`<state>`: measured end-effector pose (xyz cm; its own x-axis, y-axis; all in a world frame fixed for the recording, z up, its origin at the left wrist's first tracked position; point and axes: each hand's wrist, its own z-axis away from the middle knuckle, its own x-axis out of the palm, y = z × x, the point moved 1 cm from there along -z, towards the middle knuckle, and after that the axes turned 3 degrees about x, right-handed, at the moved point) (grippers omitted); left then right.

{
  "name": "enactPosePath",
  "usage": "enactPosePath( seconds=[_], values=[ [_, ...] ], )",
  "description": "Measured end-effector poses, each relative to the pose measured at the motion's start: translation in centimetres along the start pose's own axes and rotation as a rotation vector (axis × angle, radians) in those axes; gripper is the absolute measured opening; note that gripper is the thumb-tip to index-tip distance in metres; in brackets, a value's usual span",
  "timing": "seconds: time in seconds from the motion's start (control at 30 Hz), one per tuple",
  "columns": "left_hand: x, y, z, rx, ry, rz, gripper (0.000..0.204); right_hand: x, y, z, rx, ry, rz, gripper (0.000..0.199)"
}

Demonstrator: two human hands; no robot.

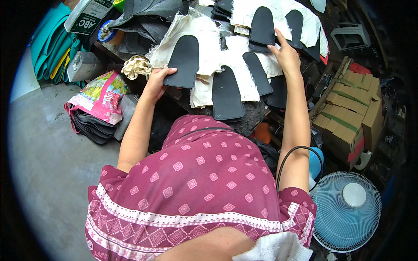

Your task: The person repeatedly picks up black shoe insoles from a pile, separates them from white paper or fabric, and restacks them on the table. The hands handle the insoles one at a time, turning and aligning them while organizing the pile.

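Observation:
My left hand [159, 82] grips the lower corner of a flat black panel [183, 61] with a rounded top and straight bottom edge, thumb on top and the other fingers hidden beneath. At the far right, my right hand [285, 55] has its thumb and forefinger at the lower corner of a small stack of similar black panels [261, 25]. White cloth with frayed edges [237, 48] lies under and around these pieces. More such panels rest between my hands: a near one [226, 93] at the table's front edge and another [257, 71] beside it.
A bundle of cream cord [136, 67] lies left of my left hand, with grey felt-like sheets [143, 26] behind it. A pink bag [102, 98] of black pieces sits on the floor at left. On the right stand cardboard boxes [348, 106] and a blue fan [346, 211].

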<state>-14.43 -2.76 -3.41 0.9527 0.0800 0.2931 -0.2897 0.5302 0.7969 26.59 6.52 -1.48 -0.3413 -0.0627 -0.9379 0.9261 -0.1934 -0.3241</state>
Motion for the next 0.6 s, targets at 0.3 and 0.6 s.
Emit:
enactPosePath(
  seconds=[0.3, 0.6],
  values=[
    [-0.3, 0.0, -0.2, 0.004, -0.021, -0.020, 0.025, 0.8, -1.6, 10.6, -0.055, -0.264, 0.248, 0.052],
    [-0.3, -0.2, -0.2, 0.007, -0.017, -0.036, 0.028, -3.9, 4.1, 8.3, 0.099, -0.035, -1.090, 0.016]
  ],
)
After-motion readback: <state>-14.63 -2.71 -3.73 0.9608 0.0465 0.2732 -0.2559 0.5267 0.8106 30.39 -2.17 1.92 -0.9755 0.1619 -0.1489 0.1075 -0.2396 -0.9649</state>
